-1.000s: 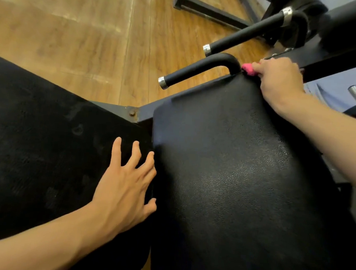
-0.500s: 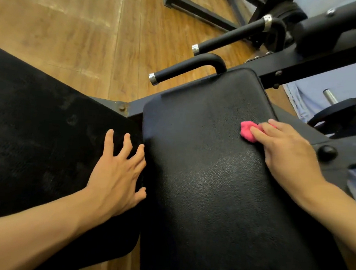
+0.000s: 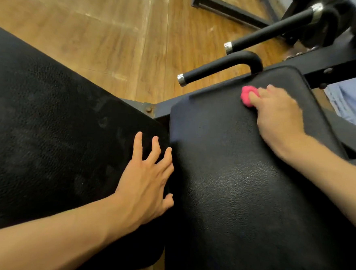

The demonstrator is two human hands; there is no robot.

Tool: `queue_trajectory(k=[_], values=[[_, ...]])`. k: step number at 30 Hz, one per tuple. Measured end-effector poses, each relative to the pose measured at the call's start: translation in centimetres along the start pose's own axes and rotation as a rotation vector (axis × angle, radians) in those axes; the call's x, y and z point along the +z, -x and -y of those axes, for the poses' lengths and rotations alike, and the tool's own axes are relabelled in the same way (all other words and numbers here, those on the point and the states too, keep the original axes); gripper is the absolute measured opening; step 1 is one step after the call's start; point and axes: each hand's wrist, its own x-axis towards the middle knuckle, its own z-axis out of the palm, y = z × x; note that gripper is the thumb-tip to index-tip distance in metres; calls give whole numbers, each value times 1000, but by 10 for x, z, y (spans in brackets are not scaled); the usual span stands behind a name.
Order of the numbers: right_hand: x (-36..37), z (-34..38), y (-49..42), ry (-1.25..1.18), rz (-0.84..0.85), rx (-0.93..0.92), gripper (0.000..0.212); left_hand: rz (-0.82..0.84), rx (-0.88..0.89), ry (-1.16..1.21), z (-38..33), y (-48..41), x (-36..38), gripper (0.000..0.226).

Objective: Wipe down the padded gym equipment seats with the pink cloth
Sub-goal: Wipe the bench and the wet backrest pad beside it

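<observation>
Up near the far end of the right seat pad [image 3: 243, 181], the right hand [image 3: 279, 114] bunches the pink cloth [image 3: 247, 95] against the vinyl; the pad's long run stretches back toward the person. Left hand [image 3: 146, 179] rests splayed, empty, on the left pad [image 3: 46, 136].

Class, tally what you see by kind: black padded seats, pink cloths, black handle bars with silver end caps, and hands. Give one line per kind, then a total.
Black padded seats: 2, left seat, right seat
Pink cloth: 1
Handle bars: 2, near bar, far bar
Hands: 2, left hand, right hand
Total: 7
</observation>
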Motion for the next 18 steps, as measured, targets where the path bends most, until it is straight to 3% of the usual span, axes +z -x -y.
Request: queue_trajectory(k=[4, 6, 10, 18], values=[[13, 40, 81, 76, 92, -261, 55, -15, -2, -7, -1, 0, 0, 89], [24, 46, 81, 78, 74, -319, 49, -13, -4, -9, -1, 0, 0, 89], [37, 73, 13, 74, 7, -257, 21, -14, 1, -6, -1, -1, 0, 87], [85, 150, -84, -170, 81, -90, 31, 1, 16, -8, -4, -4, 1, 86]])
